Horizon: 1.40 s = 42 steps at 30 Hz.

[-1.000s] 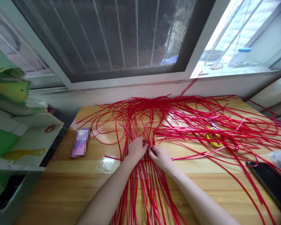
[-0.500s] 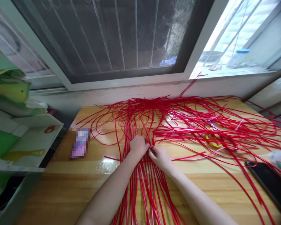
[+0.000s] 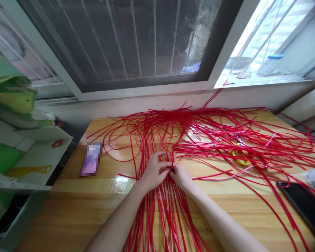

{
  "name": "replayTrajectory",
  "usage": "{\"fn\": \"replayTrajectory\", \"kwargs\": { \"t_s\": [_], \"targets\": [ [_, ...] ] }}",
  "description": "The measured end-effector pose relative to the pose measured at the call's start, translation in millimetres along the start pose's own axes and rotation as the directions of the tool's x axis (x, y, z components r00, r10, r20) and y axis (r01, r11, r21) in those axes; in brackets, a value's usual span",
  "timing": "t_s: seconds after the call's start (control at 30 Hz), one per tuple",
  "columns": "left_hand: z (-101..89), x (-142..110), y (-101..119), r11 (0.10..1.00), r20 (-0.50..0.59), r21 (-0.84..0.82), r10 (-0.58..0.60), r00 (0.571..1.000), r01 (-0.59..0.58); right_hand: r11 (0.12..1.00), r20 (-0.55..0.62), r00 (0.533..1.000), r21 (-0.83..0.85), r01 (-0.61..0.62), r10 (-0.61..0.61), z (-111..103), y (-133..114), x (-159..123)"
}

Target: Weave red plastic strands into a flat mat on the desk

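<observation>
Many long red plastic strands [image 3: 170, 224] run down the middle of the wooden table [image 3: 99, 210], fanning toward the near edge. My left hand [image 3: 155, 172] lies over them, thumb and index finger pinched on a red strand close to my right hand. Beside it, my right hand [image 3: 180, 175] has its fingers curled in on the strands at the same spot; its fingertips are partly hidden. Clear tape [image 3: 120, 185] shows on the table left of the strands, and more tape seems to cross them below my hands.
A tangle of loose red strands [image 3: 178, 115] spreads along the back and right. Yellow-handled scissors [image 3: 240, 159] lie among them. A black phone [image 3: 299, 206] rests at the right edge, a pixelated rectangular item [image 3: 91, 159] at the left. The window [image 3: 141, 45] stands behind the table.
My left hand has shifted slightly down and turned, its fingers now reaching rightward to meet my right hand. The right hand has barely moved. The camera view has shifted slightly.
</observation>
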<state>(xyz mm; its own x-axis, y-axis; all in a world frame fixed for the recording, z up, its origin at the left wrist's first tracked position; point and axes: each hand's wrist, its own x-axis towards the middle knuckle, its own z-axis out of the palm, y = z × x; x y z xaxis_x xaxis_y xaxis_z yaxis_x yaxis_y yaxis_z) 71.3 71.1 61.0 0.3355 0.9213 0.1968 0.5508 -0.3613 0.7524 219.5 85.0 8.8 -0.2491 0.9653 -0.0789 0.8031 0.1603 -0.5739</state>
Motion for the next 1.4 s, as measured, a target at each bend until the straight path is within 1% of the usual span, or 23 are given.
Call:
{"fn": "replayTrajectory", "kwargs": {
  "t_s": [0.07,0.13,0.2,0.3,0.4,0.47,0.53,0.6,0.73,0.8,0.87,0.93,0.97,1.0,1.07,1.1,1.13,1.2,1.23,1.3,1.4],
  "targets": [
    [4.7,2.8,-0.6,0.998,-0.025,0.06,-0.016,1.0,0.018,1.0,-0.001,1.0,-0.01,0.011,-0.011,0.5,0.5,0.6],
    [8.7,5.3,-4.5,0.993,-0.052,0.08,-0.087,0.995,0.091,1.0,0.003,1.0,0.004,0.029,-0.029,-0.3,0.9,0.2],
    [10.3,5.8,-10.4,0.981,-0.087,0.075,-0.173,0.981,0.179,0.996,0.009,0.998,0.051,0.068,-0.068,-2.1,1.3,-1.8],
    [7.7,2.4,-18.8,0.965,-0.113,0.017,-0.26,0.959,0.263,0.979,0.006,0.992,0.158,0.127,-0.129,-5.8,1.5,-7.2],
    [0.9,-3.8,-23.0,0.946,-0.085,-0.071,-0.323,0.943,0.318,0.948,-0.021,0.983,0.258,0.184,-0.185,-10.2,-0.7,-13.4],
    [-4.4,-8.3,-24.2,0.932,-0.071,-0.117,-0.352,0.933,0.342,0.932,-0.043,0.974,0.285,0.223,-0.22,-13.2,-4.0,-16.4],
    [-9.5,-12.7,-25.1,0.921,-0.063,-0.153,-0.371,0.926,0.359,0.929,-0.058,0.966,0.266,0.258,-0.252,-15.4,-8.1,-17.8],
    [-13.4,-16.8,-25.8,0.912,-0.058,-0.189,-0.379,0.923,0.363,0.932,-0.063,0.956,0.211,0.293,-0.287,-16.1,-12.2,-17.7],
    [-15.9,-19.7,-23.4,0.894,-0.041,-0.274,-0.38,0.924,0.356,0.923,-0.043,0.929,0.11,0.369,-0.367,-10.8,-16.4,-14.1],
    [-14.2,-16.4,-21.0,0.86,-0.02,-0.367,-0.388,0.921,0.354,0.925,-0.034,0.932,0.108,0.364,-0.362,-6.0,-16.0,-11.7],
    [-10.9,-10.3,-20.2,0.794,-0.003,-0.492,-0.41,0.912,0.356,0.941,-0.043,0.949,0.119,0.316,-0.313,-1.4,-14.7,-9.4],
    [-6.6,-3.2,-22.5,0.743,-0.002,-0.555,-0.449,0.893,0.373,0.959,-0.063,0.966,0.124,0.257,-0.251,2.2,-12.9,-7.4],
    [-4.2,0.0,-24.6,0.754,-0.01,-0.53,-0.463,0.886,0.388,0.965,-0.071,0.971,0.122,0.234,-0.226,3.5,-12.1,-6.6],
    [-1.9,2.7,-27.1,0.793,-0.03,-0.457,-0.467,0.884,0.404,0.969,-0.078,0.975,0.118,0.218,-0.21,4.5,-11.4,-5.8],
    [2.4,6.7,-31.7,0.882,-0.073,-0.207,-0.446,0.892,0.424,0.972,-0.085,0.976,0.112,0.209,-0.2,5.9,-10.4,-4.7],
    [4.2,8.1,-33.4,0.902,-0.087,-0.069,-0.431,0.898,0.427,0.972,-0.085,0.976,0.11,0.21,-0.201,6.2,-10.2,-4.4],
    [5.9,9.5,-34.5,0.902,-0.096,0.052,-0.422,0.901,0.428,0.971,-0.084,0.976,0.11,0.21,-0.202,6.5,-10.1,-4.1],
    [8.5,12.6,-34.7,0.87,-0.105,0.21,-0.434,0.895,0.446,0.97,-0.079,0.975,0.113,0.214,-0.206,6.5,-10.4,-4.0],
    [9.4,14.6,-34.1,0.85,-0.107,0.256,-0.449,0.887,0.461,0.97,-0.077,0.975,0.115,0.216,-0.208,6.4,-10.6,-4.0],
    [10.5,19.1,-32.4,0.819,-0.112,0.292,-0.484,0.868,0.494,0.968,-0.071,0.975,0.121,0.218,-0.211,6.2,-10.9,-3.9],
    [10.3,24.9,-31.6,0.817,-0.086,0.249,-0.516,0.852,0.52,0.969,-0.057,0.978,0.13,0.208,-0.202,5.8,-10.8,-3.0]
  ]
}}
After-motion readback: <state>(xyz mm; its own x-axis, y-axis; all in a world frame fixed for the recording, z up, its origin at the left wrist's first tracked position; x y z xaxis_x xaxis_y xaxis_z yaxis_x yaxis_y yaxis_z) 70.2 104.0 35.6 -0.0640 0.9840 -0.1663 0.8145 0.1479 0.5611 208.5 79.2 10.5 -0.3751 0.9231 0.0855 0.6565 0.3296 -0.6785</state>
